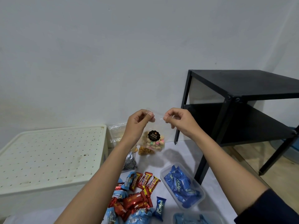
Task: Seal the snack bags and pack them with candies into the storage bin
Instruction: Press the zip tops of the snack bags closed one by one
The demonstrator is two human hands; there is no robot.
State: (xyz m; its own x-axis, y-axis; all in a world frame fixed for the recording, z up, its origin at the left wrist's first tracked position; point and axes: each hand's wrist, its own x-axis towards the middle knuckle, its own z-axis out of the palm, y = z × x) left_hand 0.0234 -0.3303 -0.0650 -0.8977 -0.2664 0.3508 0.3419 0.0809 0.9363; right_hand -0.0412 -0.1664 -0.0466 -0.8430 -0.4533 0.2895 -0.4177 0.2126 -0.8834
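I hold a clear snack bag [154, 141] of small pastel biscuits, with a black round label, up in front of me. My left hand [139, 122] pinches its top left corner and my right hand [176, 118] pinches the top right corner. Below it on the white surface lie a bag of orange snacks [145, 151] and a bag with black-and-white spirals [129, 163]. Red candy bars [144, 183] and blue wrapped candies [160, 206] are heaped near me. The cream storage bin [48, 160] with a perforated lid stands at the left, closed.
A clear plastic tub [200, 202] holding blue candy packs sits at the right, another [194, 218] at the bottom edge. A black two-shelf table [242, 88] stands at the right against the wall. Another clear bag [116, 133] leans behind the bin.
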